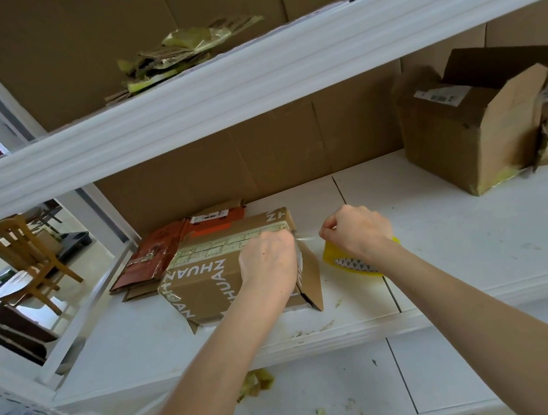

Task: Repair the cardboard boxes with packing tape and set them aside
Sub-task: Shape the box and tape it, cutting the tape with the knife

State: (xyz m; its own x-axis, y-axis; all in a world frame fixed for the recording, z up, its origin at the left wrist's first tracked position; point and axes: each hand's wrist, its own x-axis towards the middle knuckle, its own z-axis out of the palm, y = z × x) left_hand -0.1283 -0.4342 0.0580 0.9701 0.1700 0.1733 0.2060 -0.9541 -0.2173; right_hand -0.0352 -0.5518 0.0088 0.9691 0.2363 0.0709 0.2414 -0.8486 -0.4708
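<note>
At the far left of the shelf (478, 251) lies some flattened reddish cardboard (154, 260), and the printed box (202, 285) I am mending rests against it, with a strip of tape (221, 243) running along its top seam. My left hand (267, 260) sits on the box's right end, fingers bent over the edge onto the strip; I cannot tell whether they pinch it or only press. A short strand of tape (307, 237) stretches from there to my right hand (355, 232), which is curled tight and pinches it. The yellow tape roll (352, 265) sits on the shelf just under that wrist. An open box (470, 128) stands well apart at the right.

To tear cleanly I think I should bear down hard with the left so the laid strip does not lift. Then I should snap the strand sharply across its width, close to the edge, and rub the loose end flat.
</note>
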